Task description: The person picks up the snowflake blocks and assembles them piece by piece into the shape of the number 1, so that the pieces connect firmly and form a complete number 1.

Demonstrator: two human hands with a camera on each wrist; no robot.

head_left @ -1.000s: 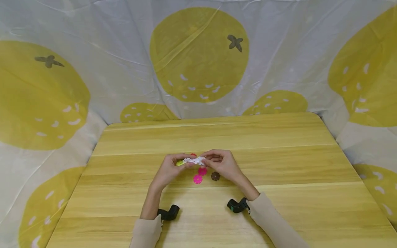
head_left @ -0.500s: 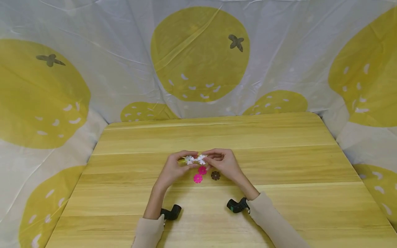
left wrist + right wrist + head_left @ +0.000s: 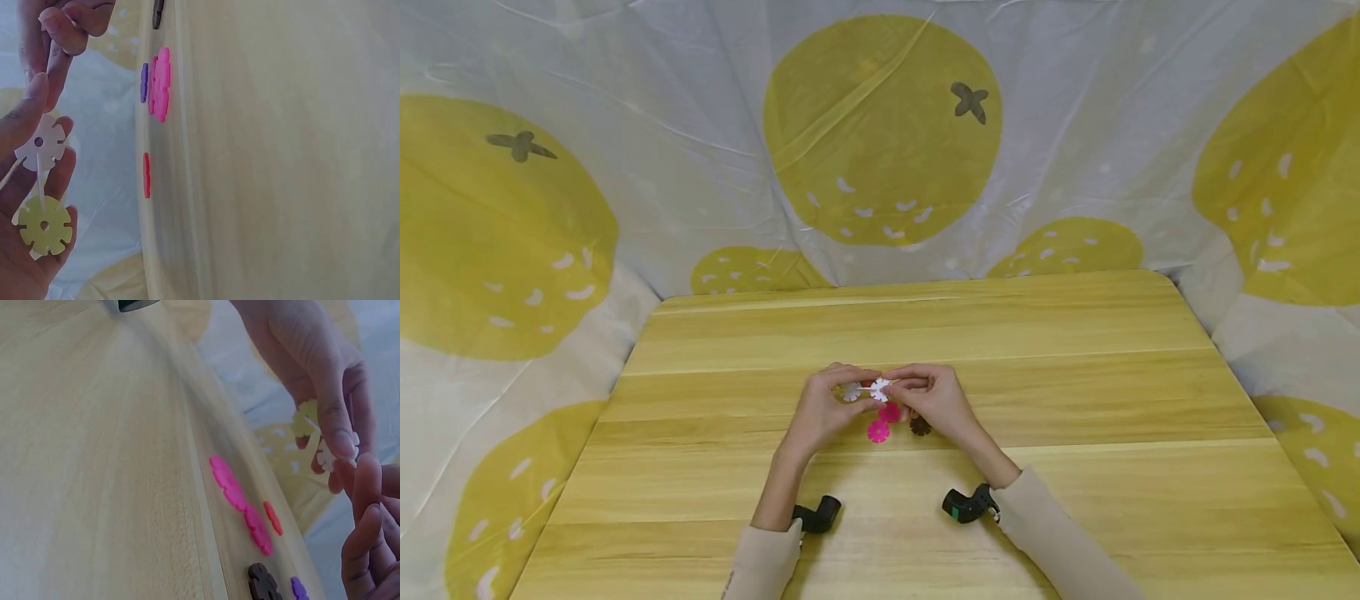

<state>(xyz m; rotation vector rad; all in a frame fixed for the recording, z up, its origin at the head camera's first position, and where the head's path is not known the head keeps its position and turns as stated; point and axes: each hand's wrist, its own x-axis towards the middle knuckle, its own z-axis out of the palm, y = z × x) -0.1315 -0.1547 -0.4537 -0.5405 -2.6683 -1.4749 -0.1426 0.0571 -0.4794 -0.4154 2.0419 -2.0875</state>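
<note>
In the head view my left hand (image 3: 826,410) grips a short chain of joined snowflake discs over the table. The left wrist view shows a white disc (image 3: 55,149) and a yellow disc (image 3: 52,232), with a thin white piece (image 3: 41,181) seen edge-on between them. My left thumb lies at the white disc's upper edge. My right hand (image 3: 937,402) meets it there, thumb and forefinger pinching at the white end (image 3: 878,390); its fingertips hide what exactly they pinch. In the right wrist view the left thumb covers part of the white disc.
Below the hands, two pink discs (image 3: 878,432) lie on the wooden table (image 3: 1045,358) beside a brown disc (image 3: 919,427), partly covered by the right hand. A red disc (image 3: 147,175) and a purple disc (image 3: 144,83) lie farther off. Black wrist-worn devices (image 3: 968,504) hang below both forearms.
The joined discs have turned and slid slightly left between my hands. My right hand has shifted a little left and now overlaps the brown disc. The loose discs stay put.
</note>
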